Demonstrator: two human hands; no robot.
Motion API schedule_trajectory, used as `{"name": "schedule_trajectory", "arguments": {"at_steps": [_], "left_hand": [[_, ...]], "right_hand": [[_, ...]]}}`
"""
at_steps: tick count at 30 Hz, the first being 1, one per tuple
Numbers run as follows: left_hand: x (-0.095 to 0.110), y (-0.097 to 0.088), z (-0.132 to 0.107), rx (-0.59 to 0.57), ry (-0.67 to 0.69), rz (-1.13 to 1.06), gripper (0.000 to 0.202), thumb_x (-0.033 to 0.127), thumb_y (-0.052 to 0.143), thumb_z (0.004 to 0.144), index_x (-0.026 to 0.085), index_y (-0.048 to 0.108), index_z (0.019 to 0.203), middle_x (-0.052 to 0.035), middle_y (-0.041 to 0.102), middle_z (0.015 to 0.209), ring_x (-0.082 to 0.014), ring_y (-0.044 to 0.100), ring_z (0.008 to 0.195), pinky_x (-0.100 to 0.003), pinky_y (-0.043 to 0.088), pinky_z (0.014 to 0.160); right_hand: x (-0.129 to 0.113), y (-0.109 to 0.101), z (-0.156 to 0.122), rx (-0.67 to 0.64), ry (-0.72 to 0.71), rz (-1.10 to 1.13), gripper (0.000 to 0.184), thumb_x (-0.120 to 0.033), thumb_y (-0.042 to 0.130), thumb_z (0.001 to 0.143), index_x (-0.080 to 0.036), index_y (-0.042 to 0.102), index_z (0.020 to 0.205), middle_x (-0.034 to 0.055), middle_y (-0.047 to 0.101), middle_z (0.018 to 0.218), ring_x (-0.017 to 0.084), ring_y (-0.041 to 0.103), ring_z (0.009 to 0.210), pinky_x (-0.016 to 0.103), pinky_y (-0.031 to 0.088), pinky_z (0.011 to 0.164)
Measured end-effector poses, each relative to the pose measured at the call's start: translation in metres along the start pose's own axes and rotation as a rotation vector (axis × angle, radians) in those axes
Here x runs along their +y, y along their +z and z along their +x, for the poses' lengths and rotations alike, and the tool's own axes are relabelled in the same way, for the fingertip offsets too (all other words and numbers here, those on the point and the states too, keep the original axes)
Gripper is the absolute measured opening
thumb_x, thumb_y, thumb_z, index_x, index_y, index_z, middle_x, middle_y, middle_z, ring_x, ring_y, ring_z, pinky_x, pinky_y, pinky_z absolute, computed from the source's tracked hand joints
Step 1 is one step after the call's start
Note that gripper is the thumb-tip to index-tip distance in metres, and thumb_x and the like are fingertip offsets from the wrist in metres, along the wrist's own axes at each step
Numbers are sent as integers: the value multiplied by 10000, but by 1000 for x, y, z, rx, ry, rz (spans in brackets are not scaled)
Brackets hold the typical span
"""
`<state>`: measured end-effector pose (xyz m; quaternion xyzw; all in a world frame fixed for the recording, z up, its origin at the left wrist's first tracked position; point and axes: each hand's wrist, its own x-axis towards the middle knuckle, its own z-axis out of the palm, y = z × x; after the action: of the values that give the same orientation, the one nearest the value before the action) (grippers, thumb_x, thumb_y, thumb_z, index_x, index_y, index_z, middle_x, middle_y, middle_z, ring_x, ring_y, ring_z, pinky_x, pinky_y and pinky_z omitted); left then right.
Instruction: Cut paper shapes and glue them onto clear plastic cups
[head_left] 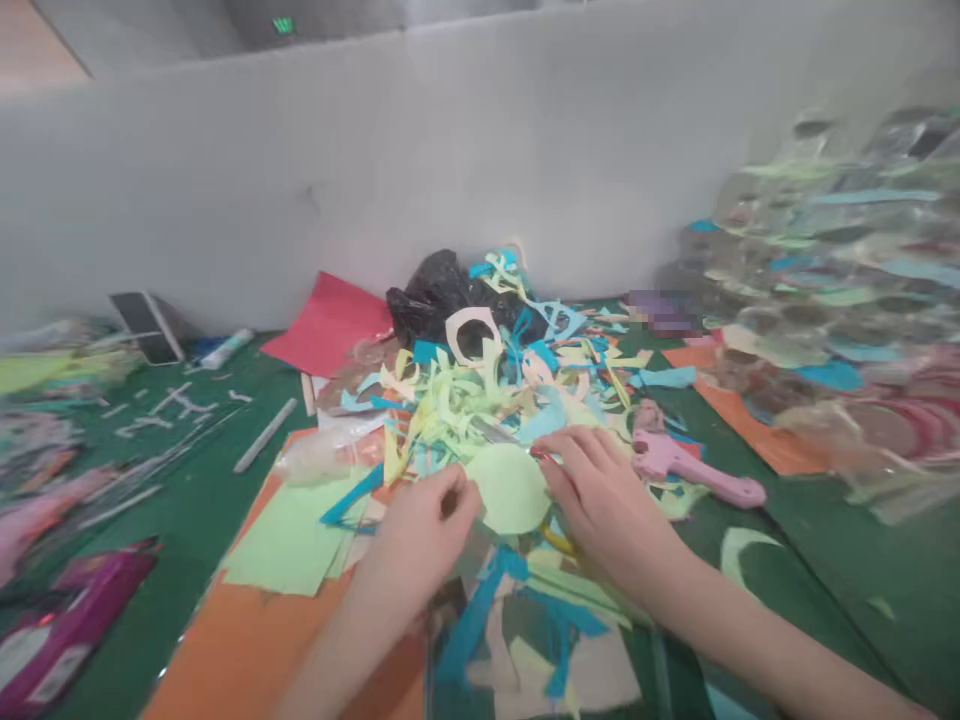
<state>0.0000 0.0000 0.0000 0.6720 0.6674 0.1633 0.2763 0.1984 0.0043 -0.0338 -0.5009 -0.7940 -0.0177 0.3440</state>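
A round piece of light green paper (511,490) is between my hands, above a heap of paper scraps. My left hand (435,515) pinches its left edge between thumb and fingers. My right hand (596,495) is closed at the circle's right side, its fingers curled around scissors (495,431). A silvery blade shows just above the circle, and a bit of red shows by my fingertips; the rest of the scissors is hidden by my hand. Light green sheets (289,535) lie on orange paper (247,640) left of my left hand. Blue strips (476,625) lie below the circle.
A pink tool (694,465) lies right of my right hand. Behind the scraps (450,400) are a black plastic bag (431,295), red paper (330,325) and a pale wall (420,160). Bagged paper pieces (847,280) pile up at right. A magenta package (75,630) lies at left.
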Motion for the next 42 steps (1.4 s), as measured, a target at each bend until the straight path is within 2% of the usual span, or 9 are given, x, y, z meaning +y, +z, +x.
{"name": "schedule_trajectory", "arguments": {"at_steps": [5, 9, 12, 16, 25, 30, 33, 37, 42], "left_hand": [[5, -4, -1, -12, -26, 16, 362, 439, 317, 905, 225, 342, 614, 30, 417, 582, -167, 415, 608, -289, 272, 591], [5, -14, -4, 25, -78, 73, 493, 517, 211, 948, 230, 411, 600, -12, 509, 584, -201, 491, 623, -312, 305, 626], [4, -17, -5, 61, -82, 108, 491, 515, 205, 952, 235, 422, 613, -21, 529, 587, -206, 501, 598, -317, 304, 620], [4, -16, -4, 81, -72, 127, 506, 520, 191, 956, 236, 423, 607, -26, 546, 578, -205, 509, 574, -317, 301, 608], [0, -17, -5, 125, -51, 65, 517, 537, 204, 958, 237, 436, 607, -18, 550, 565, -204, 527, 577, -314, 313, 602], [1, -15, -4, 136, -54, 28, 490, 533, 220, 952, 239, 435, 625, -17, 541, 584, -203, 511, 576, -318, 318, 602], [1, -13, -3, 153, -33, -20, 462, 528, 241, 953, 238, 454, 663, -12, 554, 621, -203, 514, 604, -316, 330, 615], [-1, -12, -2, 158, 21, -119, 402, 487, 283, 966, 235, 461, 709, 16, 530, 649, -183, 491, 620, -302, 329, 613], [2, -10, -3, 186, 84, -300, 357, 490, 323, 981, 245, 504, 794, 34, 500, 724, -164, 494, 695, -271, 387, 658]], "right_hand": [[-21, 0, 1, -126, -237, -19, 545, -394, 326, 1041, -12, 490, 1393, 185, 529, 1444, 319, 481, 1343, 510, 478, 1068], [-33, 3, 0, -364, -302, 3, 661, -504, 377, 1014, -10, 440, 1449, 176, 427, 1513, 312, 429, 1394, 476, 464, 1096], [-36, 1, 3, -418, -254, -14, 719, -519, 418, 996, 2, 365, 1489, 187, 289, 1565, 335, 319, 1443, 510, 408, 1128], [-36, -1, 4, -514, -220, 9, 709, -517, 418, 997, -10, 370, 1490, 180, 297, 1556, 325, 308, 1442, 498, 380, 1142], [-38, 2, 2, -510, -250, -14, 719, -522, 437, 988, -6, 374, 1485, 181, 290, 1550, 326, 323, 1434, 487, 395, 1139], [-36, 9, 0, -449, -357, -21, 752, -580, 356, 996, 7, 410, 1461, 191, 335, 1526, 325, 362, 1419, 491, 407, 1137], [-35, 17, -3, -381, -408, -68, 669, -494, 368, 1017, 25, 450, 1432, 200, 397, 1497, 319, 413, 1394, 470, 429, 1128], [-29, 23, -5, -284, -434, -119, 461, -182, 398, 992, 6, 498, 1400, 191, 474, 1464, 289, 475, 1359, 436, 457, 1111], [-20, 19, -1, -292, -357, 10, 596, 33, 399, 802, -13, 520, 1384, 192, 531, 1430, 263, 517, 1328, 409, 470, 1096]]}}
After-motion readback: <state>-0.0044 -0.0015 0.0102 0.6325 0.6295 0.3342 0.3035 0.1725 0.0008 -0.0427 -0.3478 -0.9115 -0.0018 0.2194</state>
